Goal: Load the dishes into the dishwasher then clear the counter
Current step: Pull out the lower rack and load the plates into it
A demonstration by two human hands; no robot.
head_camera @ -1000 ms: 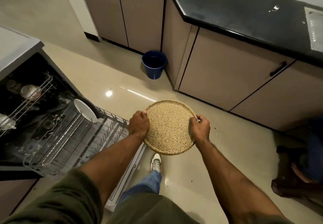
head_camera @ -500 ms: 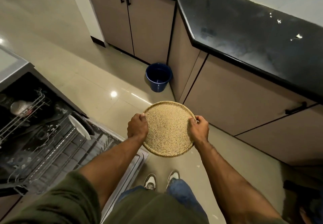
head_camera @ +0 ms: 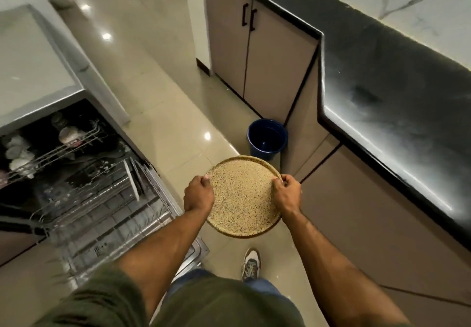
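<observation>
I hold a round speckled beige tray [head_camera: 242, 195] level over the floor, in front of my body. My left hand [head_camera: 198, 196] grips its left rim and my right hand [head_camera: 286, 194] grips its right rim. To the left, the dishwasher [head_camera: 76, 186] stands open with its lower rack pulled out over the lowered door. A white plate [head_camera: 131, 180] stands on edge in that rack, and cups sit in the upper rack [head_camera: 68, 135]. The black counter [head_camera: 397, 102] runs along the right.
A dark blue bucket [head_camera: 267, 139] stands on the floor just beyond the tray, against the beige cabinets [head_camera: 257, 54]. My shoe [head_camera: 251, 264] is on the glossy tiled floor below the tray. A grey worktop [head_camera: 28, 71] lies above the dishwasher.
The view has swung left and lifted, showing more floor and the far cabinets. Both hands keep the same hold on the tray, which now sits closer to the blue bucket.
</observation>
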